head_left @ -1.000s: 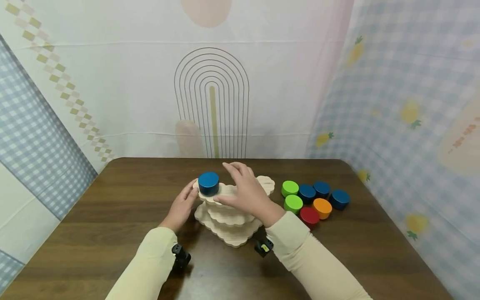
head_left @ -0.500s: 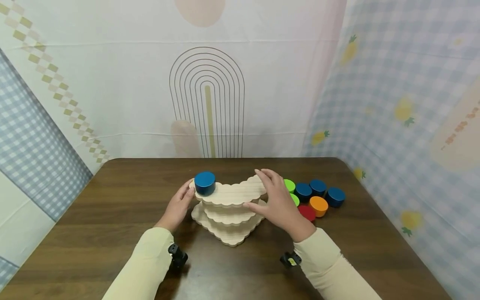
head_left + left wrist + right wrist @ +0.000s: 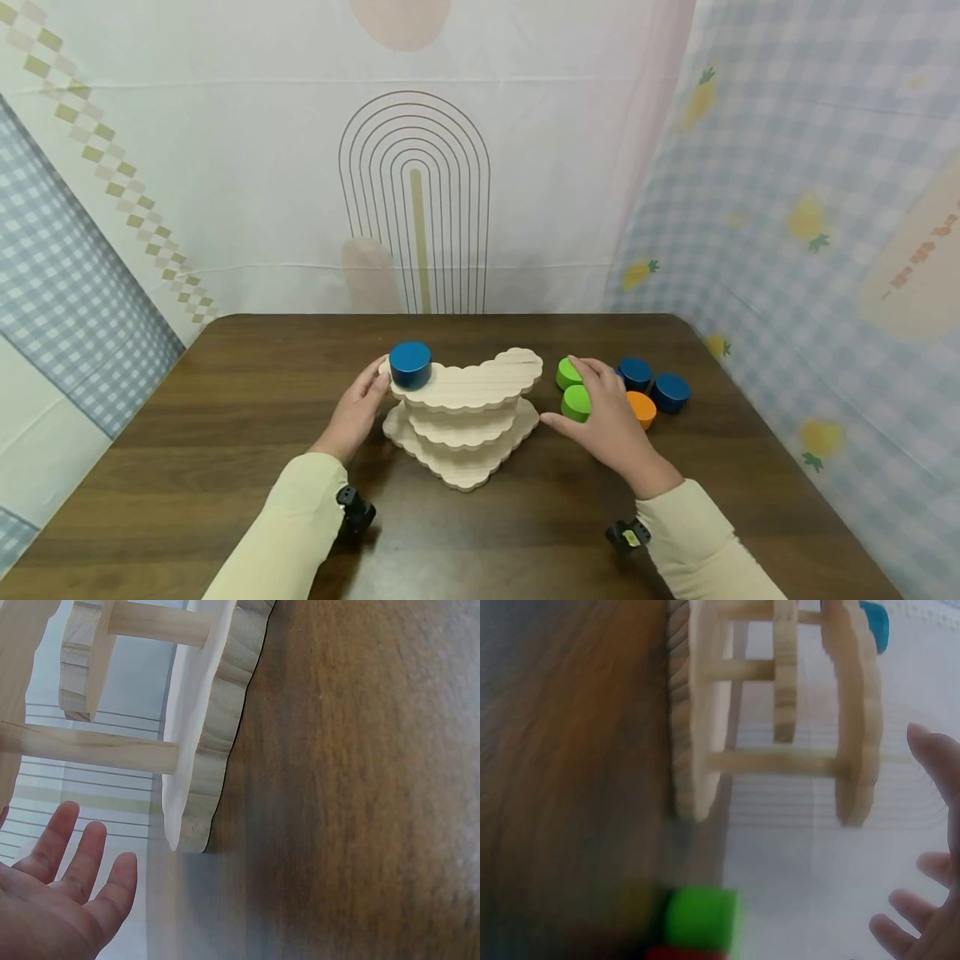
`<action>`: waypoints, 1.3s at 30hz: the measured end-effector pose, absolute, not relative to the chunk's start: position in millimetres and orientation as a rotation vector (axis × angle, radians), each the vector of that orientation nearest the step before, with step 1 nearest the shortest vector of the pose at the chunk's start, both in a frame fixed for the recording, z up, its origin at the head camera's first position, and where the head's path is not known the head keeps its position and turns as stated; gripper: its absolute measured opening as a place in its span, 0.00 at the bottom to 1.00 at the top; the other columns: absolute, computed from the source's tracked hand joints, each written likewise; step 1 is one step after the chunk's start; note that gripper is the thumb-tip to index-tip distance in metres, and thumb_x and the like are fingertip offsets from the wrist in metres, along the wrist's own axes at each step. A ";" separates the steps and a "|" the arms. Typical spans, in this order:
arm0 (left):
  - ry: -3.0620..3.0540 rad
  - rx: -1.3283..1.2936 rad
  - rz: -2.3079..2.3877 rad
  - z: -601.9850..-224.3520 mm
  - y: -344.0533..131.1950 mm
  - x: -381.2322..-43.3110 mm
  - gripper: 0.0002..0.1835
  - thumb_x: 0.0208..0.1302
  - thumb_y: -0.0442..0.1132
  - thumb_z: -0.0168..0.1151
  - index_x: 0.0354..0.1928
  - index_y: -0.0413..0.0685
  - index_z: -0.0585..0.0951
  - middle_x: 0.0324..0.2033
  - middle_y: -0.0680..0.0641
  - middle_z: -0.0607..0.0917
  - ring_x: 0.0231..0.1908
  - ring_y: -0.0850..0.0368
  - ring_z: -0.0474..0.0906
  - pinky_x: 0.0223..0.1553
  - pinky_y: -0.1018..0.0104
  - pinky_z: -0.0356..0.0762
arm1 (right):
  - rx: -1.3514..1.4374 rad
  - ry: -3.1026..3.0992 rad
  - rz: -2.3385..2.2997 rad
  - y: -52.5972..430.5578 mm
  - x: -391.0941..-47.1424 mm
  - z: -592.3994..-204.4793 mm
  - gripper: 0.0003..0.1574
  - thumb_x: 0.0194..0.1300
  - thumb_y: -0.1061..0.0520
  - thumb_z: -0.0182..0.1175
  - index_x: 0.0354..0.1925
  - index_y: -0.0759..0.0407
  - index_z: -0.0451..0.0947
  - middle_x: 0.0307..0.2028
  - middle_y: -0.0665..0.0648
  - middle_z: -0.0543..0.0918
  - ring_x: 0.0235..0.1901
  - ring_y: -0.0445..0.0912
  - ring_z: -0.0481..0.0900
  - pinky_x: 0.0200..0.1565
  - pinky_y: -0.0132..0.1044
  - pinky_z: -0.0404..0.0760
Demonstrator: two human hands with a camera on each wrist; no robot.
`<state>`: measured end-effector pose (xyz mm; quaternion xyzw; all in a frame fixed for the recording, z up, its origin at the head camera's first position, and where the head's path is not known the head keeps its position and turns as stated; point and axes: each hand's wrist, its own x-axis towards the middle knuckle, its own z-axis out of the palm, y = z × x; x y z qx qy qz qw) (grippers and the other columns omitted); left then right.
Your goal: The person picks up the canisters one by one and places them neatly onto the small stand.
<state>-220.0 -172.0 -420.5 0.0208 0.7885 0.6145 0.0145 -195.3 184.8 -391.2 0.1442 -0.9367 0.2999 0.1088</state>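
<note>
A pale wooden tiered stand with scalloped edges stands mid-table, its boards joined by round pegs. One blue cylinder block sits upright on the left end of the top board. My left hand holds that end between thumb and forefinger; the other fingers spread loosely in the left wrist view. To the right of the stand, my right hand hovers with nothing in it, thumb and fingers apart. Nearest to it are two green blocks, one in front and one behind.
Right of the right hand lie an orange block and two blue blocks. A red block shows in the right wrist view but hides behind the hand in the head view. Patterned cloth hangs behind the dark wooden table.
My right hand has moved right, from beside the blue cylinder block on the top board, past the stand's right end, to the loose blocks. My left hand stays at the board's left end.
</note>
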 end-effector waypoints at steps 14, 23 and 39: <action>2.455 0.064 1.925 -422.9 -171.6 -223.3 0.31 0.75 0.56 0.42 0.74 0.52 0.56 0.71 0.40 0.61 0.67 0.38 0.61 0.63 0.37 0.59 | 0.244 -2.831 0.872 215.8 -186.2 -409.8 0.59 0.55 0.36 0.68 0.73 0.61 0.54 0.67 0.69 0.57 0.66 0.66 0.55 0.55 0.65 0.69; 2.458 0.060 1.911 -422.3 -172.7 -222.8 0.31 0.75 0.56 0.41 0.75 0.52 0.56 0.71 0.40 0.60 0.67 0.38 0.61 0.63 0.38 0.59 | 0.157 -2.873 0.850 225.4 -182.2 -412.5 0.59 0.56 0.33 0.66 0.71 0.65 0.56 0.66 0.72 0.58 0.64 0.69 0.55 0.53 0.65 0.72; 2.462 0.047 1.895 -421.2 -172.8 -222.2 0.32 0.75 0.57 0.42 0.75 0.54 0.56 0.72 0.41 0.60 0.67 0.38 0.61 0.63 0.37 0.59 | -0.013 -2.967 0.904 231.3 -180.2 -420.6 0.59 0.57 0.32 0.64 0.70 0.69 0.55 0.64 0.74 0.60 0.59 0.67 0.62 0.49 0.60 0.77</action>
